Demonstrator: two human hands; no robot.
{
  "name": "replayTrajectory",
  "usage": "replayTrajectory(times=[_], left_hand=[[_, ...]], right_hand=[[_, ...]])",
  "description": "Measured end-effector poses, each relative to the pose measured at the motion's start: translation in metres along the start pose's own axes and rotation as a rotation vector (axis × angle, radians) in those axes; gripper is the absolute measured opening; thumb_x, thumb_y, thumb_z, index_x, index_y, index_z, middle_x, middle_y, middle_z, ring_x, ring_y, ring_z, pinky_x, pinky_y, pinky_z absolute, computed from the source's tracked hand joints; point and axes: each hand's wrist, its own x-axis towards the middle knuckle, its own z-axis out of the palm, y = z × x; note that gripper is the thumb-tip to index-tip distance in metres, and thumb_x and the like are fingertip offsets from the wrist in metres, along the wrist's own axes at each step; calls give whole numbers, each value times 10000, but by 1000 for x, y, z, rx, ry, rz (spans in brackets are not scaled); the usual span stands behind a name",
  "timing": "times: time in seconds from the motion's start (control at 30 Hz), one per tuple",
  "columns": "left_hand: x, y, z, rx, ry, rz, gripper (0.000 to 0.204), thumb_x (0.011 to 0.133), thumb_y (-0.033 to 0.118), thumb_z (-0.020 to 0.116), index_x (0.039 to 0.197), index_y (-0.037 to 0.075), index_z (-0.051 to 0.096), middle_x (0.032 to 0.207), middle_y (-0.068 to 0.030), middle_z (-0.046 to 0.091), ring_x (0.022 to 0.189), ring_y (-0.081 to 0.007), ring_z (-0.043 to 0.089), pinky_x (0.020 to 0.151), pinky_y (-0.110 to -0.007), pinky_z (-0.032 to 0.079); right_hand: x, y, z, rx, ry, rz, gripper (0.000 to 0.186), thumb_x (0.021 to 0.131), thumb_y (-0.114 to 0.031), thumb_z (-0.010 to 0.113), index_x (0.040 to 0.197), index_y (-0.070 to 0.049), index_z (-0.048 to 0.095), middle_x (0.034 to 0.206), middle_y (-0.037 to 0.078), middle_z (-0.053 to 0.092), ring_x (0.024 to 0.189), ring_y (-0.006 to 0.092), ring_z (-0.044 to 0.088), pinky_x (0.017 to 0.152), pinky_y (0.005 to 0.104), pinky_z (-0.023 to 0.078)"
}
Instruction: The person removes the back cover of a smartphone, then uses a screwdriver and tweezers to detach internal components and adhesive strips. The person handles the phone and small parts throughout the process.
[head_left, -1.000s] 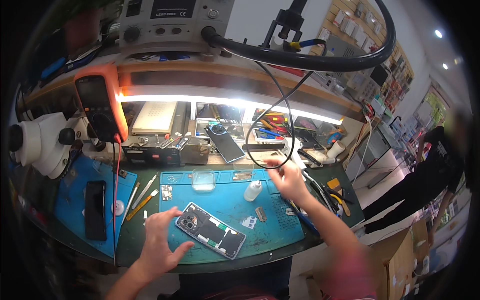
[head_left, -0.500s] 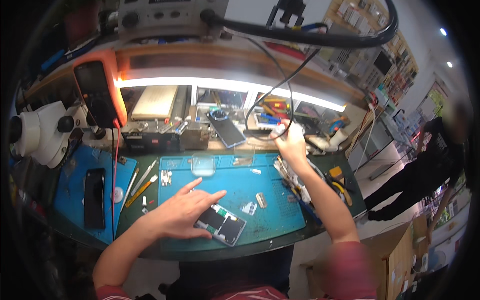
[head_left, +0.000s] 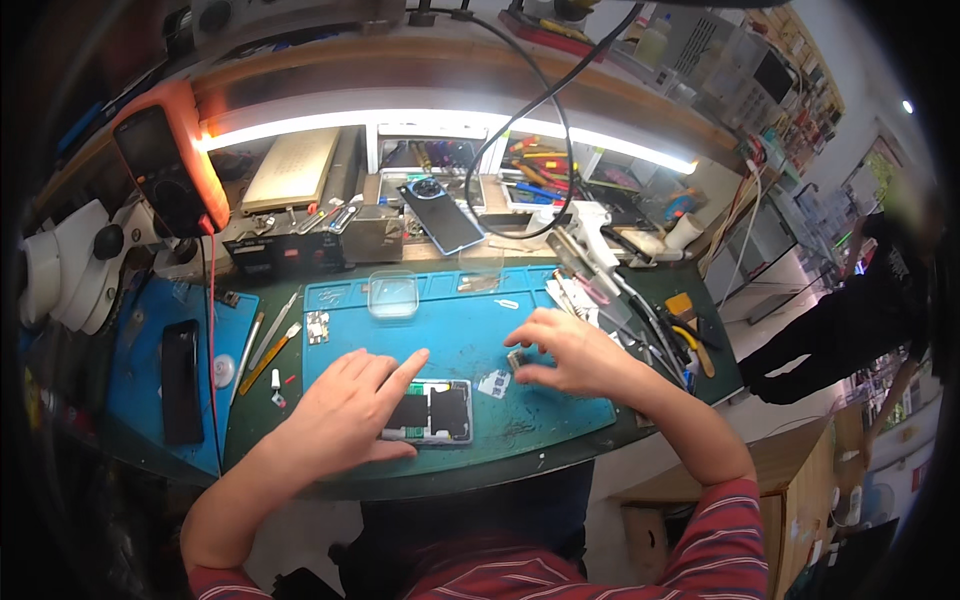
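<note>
An opened phone (head_left: 448,412) with dark inner panels and green board areas lies on the blue mat. My left hand (head_left: 345,410) spans its left end, thumb along the near edge and fingers by the far edge, holding it. My right hand (head_left: 575,352) is on the right of the mat with thumb and fingertips apart. Between them is a small metallic part (head_left: 516,360); whether they touch it cannot be made out. A pale, irregular flat piece (head_left: 494,383) lies between the phone and my right hand. A small white oblong piece (head_left: 507,303) lies farther back.
Tools and cables (head_left: 640,320) crowd the mat's right side. A clear plastic box (head_left: 392,295) stands at the back. Another phone (head_left: 183,380) lies left, near tweezers (head_left: 275,342). An orange multimeter (head_left: 172,165) and microscope (head_left: 65,260) stand behind. A person (head_left: 860,310) stands at right.
My right hand has come down from the back shelf to the small metallic part. The opened phone has turned from slanted to nearly level, with my left hand at its left end. The view has shifted.
</note>
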Motion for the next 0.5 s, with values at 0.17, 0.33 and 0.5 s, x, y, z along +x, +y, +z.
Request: replayTrajectory(times=[0.17, 0.33, 0.5], left_hand=[[-21, -7, -20, -90, -32, -93, 1213, 684, 397, 966, 1641, 49, 307, 1462, -209, 564, 1421, -399, 500, 1273, -525, 318], [-54, -26, -21, -195, 37, -203, 1178, 705, 266, 968, 1653, 62, 299, 1525, -189, 540, 1436, -384, 482, 1264, -506, 328], [-62, -41, -14, -287, 41, -190, 1178, 712, 238, 969, 1658, 49, 294, 1514, -140, 574, 1453, -354, 473, 1242, -466, 339]], right_hand=[[2, 0, -4, -91, -191, 192, 329, 892, -332, 832, 1085, -99, 701, 1179, 105, 618, 1139, 303, 642, 950, 415, 532], [-1, 7, 2, -228, 31, 208, 352, 877, -321, 856, 1095, -96, 694, 1115, 73, 652, 1043, 262, 688, 884, 403, 555], [5, -29, 22, -228, 11, 150, 394, 905, -402, 809, 1116, -100, 670, 1088, 75, 672, 1027, 283, 700, 866, 412, 559]])
